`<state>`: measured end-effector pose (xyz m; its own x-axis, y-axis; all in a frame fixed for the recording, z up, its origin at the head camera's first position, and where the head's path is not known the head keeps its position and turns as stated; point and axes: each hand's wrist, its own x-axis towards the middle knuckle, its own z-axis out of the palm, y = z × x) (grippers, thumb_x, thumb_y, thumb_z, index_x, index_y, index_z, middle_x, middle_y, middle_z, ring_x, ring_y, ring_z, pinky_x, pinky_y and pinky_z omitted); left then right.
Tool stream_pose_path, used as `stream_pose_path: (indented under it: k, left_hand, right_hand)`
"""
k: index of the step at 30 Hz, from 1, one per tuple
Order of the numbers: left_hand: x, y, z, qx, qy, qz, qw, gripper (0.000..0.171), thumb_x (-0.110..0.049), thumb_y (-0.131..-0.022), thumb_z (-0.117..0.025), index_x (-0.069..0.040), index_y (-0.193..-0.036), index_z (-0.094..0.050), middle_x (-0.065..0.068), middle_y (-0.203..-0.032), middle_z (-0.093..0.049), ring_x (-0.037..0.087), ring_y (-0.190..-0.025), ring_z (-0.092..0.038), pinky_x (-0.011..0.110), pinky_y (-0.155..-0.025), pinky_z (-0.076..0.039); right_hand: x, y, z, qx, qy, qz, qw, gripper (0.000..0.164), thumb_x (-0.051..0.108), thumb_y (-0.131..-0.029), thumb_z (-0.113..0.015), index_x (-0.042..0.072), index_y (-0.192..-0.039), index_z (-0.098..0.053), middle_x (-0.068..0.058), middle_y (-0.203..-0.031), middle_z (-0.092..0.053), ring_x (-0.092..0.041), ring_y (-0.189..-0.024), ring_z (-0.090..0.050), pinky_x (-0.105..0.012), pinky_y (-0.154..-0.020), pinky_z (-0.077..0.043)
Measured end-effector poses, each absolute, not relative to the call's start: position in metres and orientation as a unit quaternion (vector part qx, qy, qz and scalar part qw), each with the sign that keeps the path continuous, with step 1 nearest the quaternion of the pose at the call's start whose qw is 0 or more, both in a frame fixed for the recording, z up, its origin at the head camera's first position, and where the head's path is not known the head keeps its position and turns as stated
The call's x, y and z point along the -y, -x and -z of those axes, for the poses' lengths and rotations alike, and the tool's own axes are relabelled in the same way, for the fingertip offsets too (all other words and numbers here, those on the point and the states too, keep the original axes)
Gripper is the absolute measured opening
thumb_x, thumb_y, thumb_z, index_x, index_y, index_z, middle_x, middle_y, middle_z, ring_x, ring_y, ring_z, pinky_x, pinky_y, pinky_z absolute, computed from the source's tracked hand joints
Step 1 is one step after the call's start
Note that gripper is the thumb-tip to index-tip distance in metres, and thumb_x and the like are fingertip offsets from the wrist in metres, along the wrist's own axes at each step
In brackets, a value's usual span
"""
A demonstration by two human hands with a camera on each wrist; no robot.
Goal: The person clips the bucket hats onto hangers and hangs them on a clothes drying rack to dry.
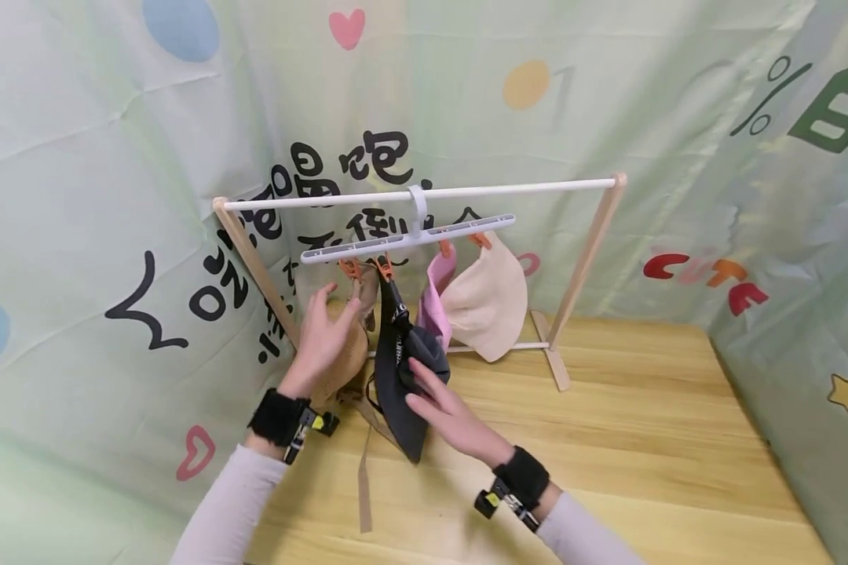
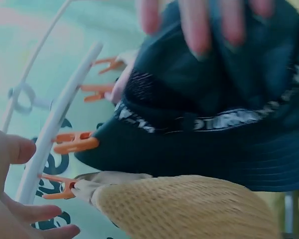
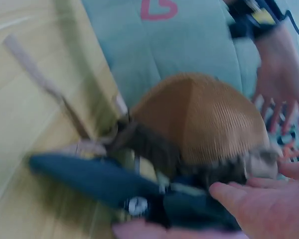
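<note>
In the head view, several hats hang by orange clips (image 1: 385,268) from a pale hanger (image 1: 410,239). My left hand (image 1: 320,333) is beside the tan straw hat (image 1: 351,357), fingers spread just under the leftmost clip; whether it touches the hat I cannot tell. A black bucket hat (image 1: 390,392) with white lettering hangs beside the straw one. My right hand (image 1: 454,416), fingers extended, is at the black hat's crown; contact is unclear. In the left wrist view, that hand's fingertips (image 2: 194,25) overlap the crown. A pink hat (image 1: 434,310) and a cream hat (image 1: 491,306) hang further right.
The hanger hooks over the white rod (image 1: 523,190) of a rack with wooden posts (image 1: 590,247). It stands on a wood-grain tabletop (image 1: 643,439). A tan strap (image 1: 364,486) trails down from the straw hat. Printed cloth (image 1: 438,102) surrounds the back and sides.
</note>
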<state>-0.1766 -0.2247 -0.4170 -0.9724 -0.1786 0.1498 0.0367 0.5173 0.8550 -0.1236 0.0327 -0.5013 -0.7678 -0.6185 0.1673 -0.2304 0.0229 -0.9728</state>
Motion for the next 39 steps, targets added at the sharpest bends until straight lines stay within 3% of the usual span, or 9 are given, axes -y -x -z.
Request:
stream_pose_path:
  k: [7, 14, 19, 24, 28, 31, 35, 39]
  left_hand:
    - [0.218, 0.136, 0.436, 0.886, 0.002, 0.427, 0.180, 0.074, -0.046, -0.106, -0.059, -0.008, -0.163, -0.031, 0.019, -0.170, -0.024, 0.038, -0.157, -0.023, 0.060, -0.125, -0.023]
    - [0.205, 0.124, 0.455, 0.892, 0.013, 0.405, 0.200, 0.078, -0.045, -0.103, -0.064, -0.009, -0.163, -0.032, 0.019, -0.172, -0.018, 0.040, -0.159, -0.016, 0.065, -0.124, -0.019]
    - [0.224, 0.142, 0.457, 0.871, -0.063, 0.425, 0.239, 0.087, -0.053, -0.102, -0.062, -0.014, -0.167, -0.019, 0.012, -0.176, 0.003, 0.039, -0.160, -0.004, 0.074, -0.121, -0.015]
    - [0.267, 0.181, 0.456, 0.838, -0.144, 0.448, 0.277, 0.099, -0.053, -0.100, -0.064, -0.020, -0.169, -0.002, 0.006, -0.176, 0.012, 0.033, -0.161, -0.001, 0.063, -0.127, -0.014]
    - [0.296, 0.208, 0.455, 0.828, -0.186, 0.443, 0.289, 0.097, -0.039, -0.100, -0.063, -0.017, -0.169, 0.002, 0.013, -0.176, -0.004, 0.037, -0.158, -0.018, 0.055, -0.127, -0.021]
    - [0.311, 0.223, 0.455, 0.834, -0.206, 0.422, 0.290, 0.087, -0.031, -0.100, -0.061, -0.011, -0.167, -0.009, 0.027, -0.166, -0.030, 0.047, -0.147, -0.038, 0.058, -0.120, -0.033]
    - [0.325, 0.238, 0.456, 0.839, -0.217, 0.404, 0.291, 0.059, -0.028, -0.102, -0.060, -0.005, -0.151, -0.035, 0.035, -0.132, -0.058, 0.054, -0.121, -0.056, 0.063, -0.102, -0.044]
    - [0.332, 0.246, 0.457, 0.844, -0.211, 0.379, 0.316, 0.031, -0.025, -0.108, -0.050, 0.000, -0.127, -0.050, 0.033, -0.107, -0.065, 0.055, -0.101, -0.062, 0.064, -0.089, -0.048]
  right_hand:
    - [-0.085, 0.116, 0.500, -0.728, 0.271, 0.617, 0.127, 0.062, 0.022, -0.113, -0.048, 0.007, -0.167, -0.021, -0.019, -0.170, -0.027, -0.043, -0.153, -0.033, -0.048, -0.119, -0.039]
    - [-0.113, 0.121, 0.501, -0.767, 0.251, 0.587, 0.069, 0.060, 0.024, -0.114, -0.048, 0.006, -0.166, -0.024, -0.020, -0.168, -0.031, -0.045, -0.151, -0.036, -0.056, -0.117, -0.040]
    - [-0.140, 0.150, 0.502, -0.810, 0.194, 0.554, -0.001, 0.066, 0.030, -0.113, -0.050, 0.004, -0.166, -0.021, -0.024, -0.170, -0.024, -0.049, -0.150, -0.035, -0.063, -0.116, -0.038]
    - [-0.177, 0.201, 0.494, -0.821, 0.115, 0.555, -0.071, 0.080, 0.034, -0.110, -0.054, 0.009, -0.168, -0.005, -0.024, -0.173, -0.008, -0.050, -0.155, -0.020, -0.070, -0.120, -0.026]
    - [-0.199, 0.239, 0.482, -0.807, 0.047, 0.576, -0.121, 0.095, 0.033, -0.107, -0.060, 0.016, -0.167, 0.012, -0.020, -0.174, 0.006, -0.045, -0.158, -0.008, -0.066, -0.125, -0.013]
    - [-0.210, 0.264, 0.474, -0.807, 0.016, 0.572, -0.146, 0.098, 0.027, -0.106, -0.062, 0.017, -0.167, 0.015, -0.020, -0.174, 0.005, -0.042, -0.159, -0.010, -0.060, -0.128, -0.015]
    - [-0.215, 0.290, 0.472, -0.821, 0.021, 0.545, -0.165, 0.087, 0.022, -0.106, -0.061, 0.012, -0.168, -0.001, -0.032, -0.164, -0.028, -0.049, -0.146, -0.036, -0.062, -0.118, -0.034]
    - [-0.218, 0.303, 0.473, -0.834, 0.012, 0.516, -0.195, 0.060, 0.025, -0.110, -0.051, 0.009, -0.162, -0.024, -0.032, -0.141, -0.052, -0.048, -0.116, -0.057, -0.058, -0.093, -0.049]
